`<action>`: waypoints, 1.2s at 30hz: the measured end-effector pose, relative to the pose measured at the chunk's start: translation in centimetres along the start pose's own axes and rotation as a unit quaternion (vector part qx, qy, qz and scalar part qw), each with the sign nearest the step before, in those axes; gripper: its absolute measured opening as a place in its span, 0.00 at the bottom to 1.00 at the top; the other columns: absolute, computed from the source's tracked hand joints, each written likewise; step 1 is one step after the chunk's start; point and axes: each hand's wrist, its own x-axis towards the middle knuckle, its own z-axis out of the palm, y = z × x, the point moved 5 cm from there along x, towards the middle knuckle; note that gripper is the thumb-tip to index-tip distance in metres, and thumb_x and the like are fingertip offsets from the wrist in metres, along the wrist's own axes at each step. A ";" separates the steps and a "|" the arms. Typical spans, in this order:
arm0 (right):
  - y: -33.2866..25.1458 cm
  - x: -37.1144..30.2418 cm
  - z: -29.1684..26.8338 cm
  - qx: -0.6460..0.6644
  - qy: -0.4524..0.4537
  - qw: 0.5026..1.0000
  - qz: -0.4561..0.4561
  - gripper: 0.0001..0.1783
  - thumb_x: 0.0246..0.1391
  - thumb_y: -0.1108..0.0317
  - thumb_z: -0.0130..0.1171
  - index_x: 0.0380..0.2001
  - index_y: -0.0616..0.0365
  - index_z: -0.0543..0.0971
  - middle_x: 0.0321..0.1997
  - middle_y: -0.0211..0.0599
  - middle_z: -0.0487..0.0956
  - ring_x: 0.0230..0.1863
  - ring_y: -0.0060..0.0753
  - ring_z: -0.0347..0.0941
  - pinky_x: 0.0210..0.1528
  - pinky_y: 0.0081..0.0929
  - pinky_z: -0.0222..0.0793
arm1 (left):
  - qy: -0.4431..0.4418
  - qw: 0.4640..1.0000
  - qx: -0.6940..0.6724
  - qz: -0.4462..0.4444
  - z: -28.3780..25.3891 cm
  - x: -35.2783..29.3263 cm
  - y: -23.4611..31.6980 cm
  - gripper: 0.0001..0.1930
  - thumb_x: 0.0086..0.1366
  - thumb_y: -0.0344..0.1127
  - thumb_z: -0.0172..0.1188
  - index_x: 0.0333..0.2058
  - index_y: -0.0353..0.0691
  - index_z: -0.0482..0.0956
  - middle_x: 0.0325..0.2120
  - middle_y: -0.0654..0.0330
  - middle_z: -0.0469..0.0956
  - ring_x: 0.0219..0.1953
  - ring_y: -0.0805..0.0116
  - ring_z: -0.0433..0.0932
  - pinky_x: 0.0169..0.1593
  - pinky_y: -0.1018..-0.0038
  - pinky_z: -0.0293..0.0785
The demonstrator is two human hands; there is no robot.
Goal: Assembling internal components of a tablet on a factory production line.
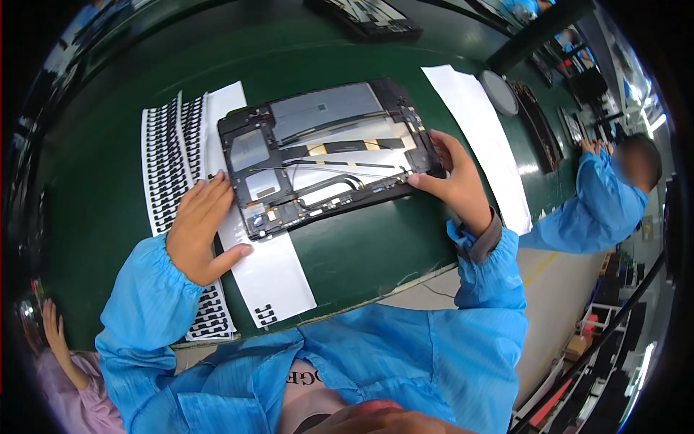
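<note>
An opened tablet (340,163), its batteries, cables and circuit board exposed, is in front of me at a slight tilt. My right hand (460,177) grips its right edge, the thumb on top of the near corner and the fingers at the side. My left hand (202,228) is open, fingers stretched along the tablet's left edge and thumb apart near its lower left corner. Beneath the tablet and the left hand lies a white backing sheet (271,282) with a few black stickers at its near end. Sheets with rows of black stickers (163,166) lie left of it.
A long white sheet (481,137) lies right of the tablet on the green table (361,275). Behind it are a round grey lid-like disc (499,92) and a dark panel (538,126). Another opened device (369,18) is at the far side. Co-workers sit at right and left.
</note>
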 end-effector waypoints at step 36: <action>-10.1 2.3 8.4 0.279 -0.111 0.951 -0.078 0.51 0.26 0.75 0.69 0.55 0.66 0.52 0.49 0.45 0.66 0.49 0.34 0.65 0.52 0.27 0.62 | 0.389 0.618 -0.641 -0.236 -4.0 -4.5 -4.7 0.31 0.49 0.21 0.55 0.53 0.27 0.56 0.45 0.49 0.68 0.47 0.61 0.69 0.55 0.67 0.62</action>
